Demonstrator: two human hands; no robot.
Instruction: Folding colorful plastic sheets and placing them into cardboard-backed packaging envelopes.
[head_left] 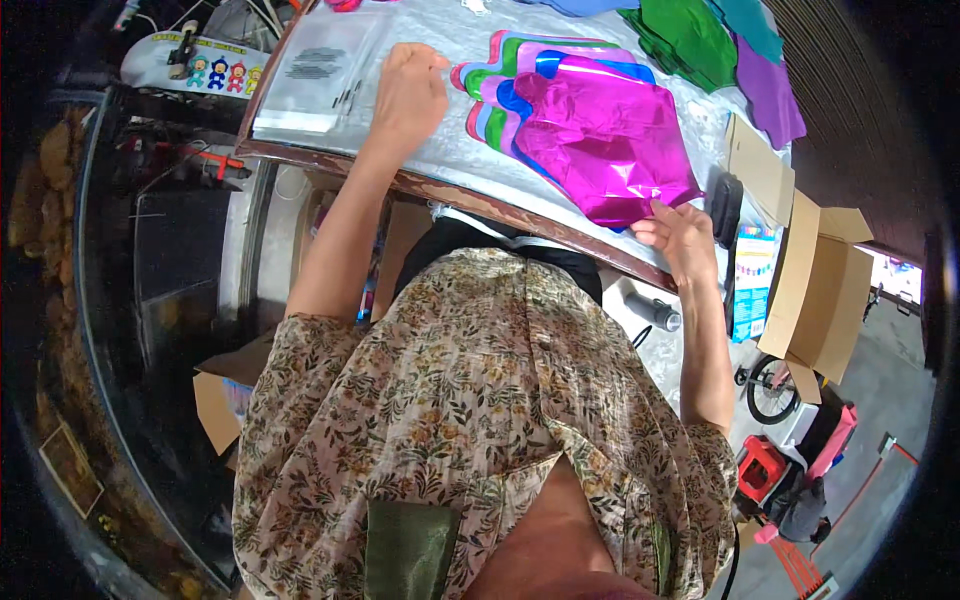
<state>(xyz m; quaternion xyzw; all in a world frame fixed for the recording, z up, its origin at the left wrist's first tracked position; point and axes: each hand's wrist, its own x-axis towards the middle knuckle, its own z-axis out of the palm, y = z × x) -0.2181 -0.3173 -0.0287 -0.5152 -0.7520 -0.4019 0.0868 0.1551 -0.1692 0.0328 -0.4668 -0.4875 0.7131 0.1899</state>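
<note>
A shiny magenta foil sheet [610, 140], like a flat uninflated balloon, lies wrinkled on top of a fanned stack of foil pieces [490, 90] in pink, green, lilac and blue. With thumb and fingers, my right hand [684, 240] pinches the magenta foil at its near right corner, by the table's front edge. To the left of the stack, my left hand [412, 95] is held over the table with its fingers curled in; whatever may be inside them is hidden. Beside it lie flat transparent plastic bags [320, 75].
Green foil pieces [685, 40] and a purple one [768, 90] lie at the table's far right. A black case [724, 208], a blue box [752, 280] and an open cardboard box [830, 290] stand to the right. The table's brown edge [450, 195] runs before me.
</note>
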